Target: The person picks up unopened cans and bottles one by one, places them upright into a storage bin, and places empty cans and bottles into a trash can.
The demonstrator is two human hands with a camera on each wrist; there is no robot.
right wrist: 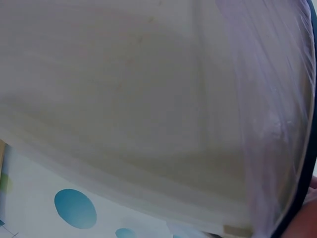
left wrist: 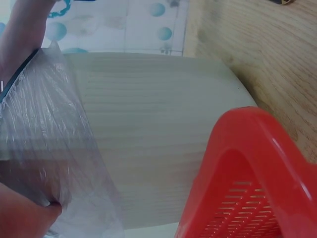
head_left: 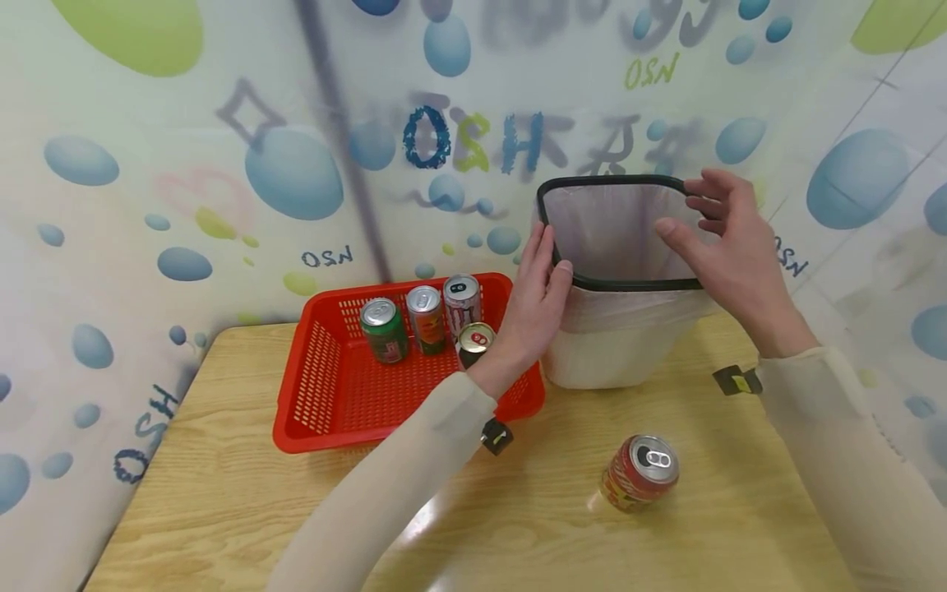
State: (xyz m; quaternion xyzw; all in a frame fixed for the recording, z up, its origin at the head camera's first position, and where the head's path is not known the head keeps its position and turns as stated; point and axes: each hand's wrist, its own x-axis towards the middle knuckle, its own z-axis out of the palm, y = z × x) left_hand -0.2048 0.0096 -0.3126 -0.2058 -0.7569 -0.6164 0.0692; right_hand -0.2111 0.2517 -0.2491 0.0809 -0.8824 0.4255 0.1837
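A pale wastebasket (head_left: 599, 353) with a black rim (head_left: 639, 285) and a clear plastic liner (left wrist: 64, 134) stands upright at the back right of the table. My left hand (head_left: 527, 308) lies along the left side of its rim, fingers fairly straight. On the right side, my right hand (head_left: 732, 255) is at the rim with its thumb over the opening and its fingers loosely bent. Neither hand grips a can. A red drink can (head_left: 639, 473) stands on the table in front of the wastebasket.
A red plastic basket (head_left: 296, 411) sits left of the wastebasket, close beside it. It holds several cans, among them a green can (head_left: 385, 331); my left forearm crosses its front right corner. A patterned wall covering (head_left: 222, 205) rises behind the wooden table (head_left: 222, 501).
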